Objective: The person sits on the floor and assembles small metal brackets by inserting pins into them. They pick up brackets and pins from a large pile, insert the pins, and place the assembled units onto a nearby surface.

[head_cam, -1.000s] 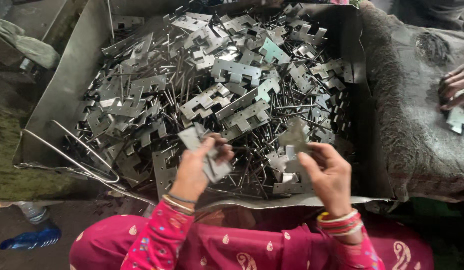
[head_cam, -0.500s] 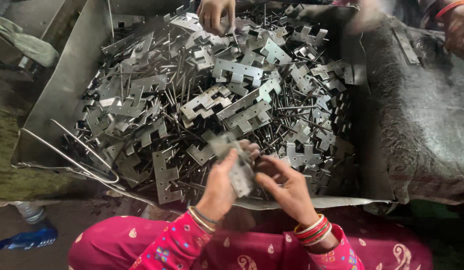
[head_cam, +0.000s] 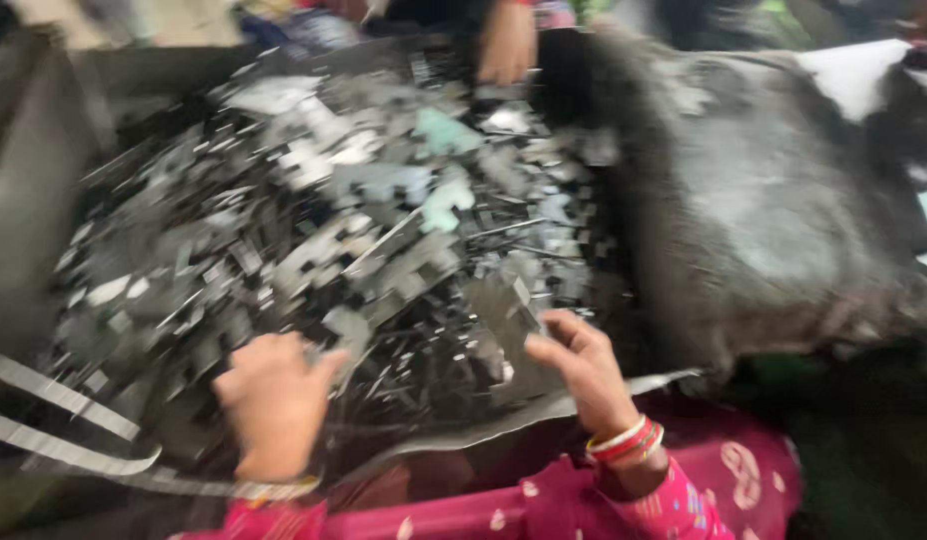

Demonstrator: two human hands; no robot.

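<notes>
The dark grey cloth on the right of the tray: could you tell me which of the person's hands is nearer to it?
Right. The right hand is at the pile's near edge, close beside the dark grey cloth; the left hand is farther off, over the metal pieces.

Big metal tray (head_cam: 43,200) carries a heaped pile of flat notched metal pieces (head_cam: 363,230) and thin rods, all blurred. Loose metal strips (head_cam: 53,440) hang over its near-left edge. A dark grey cloth (head_cam: 743,200) lies just right of the tray.
</notes>
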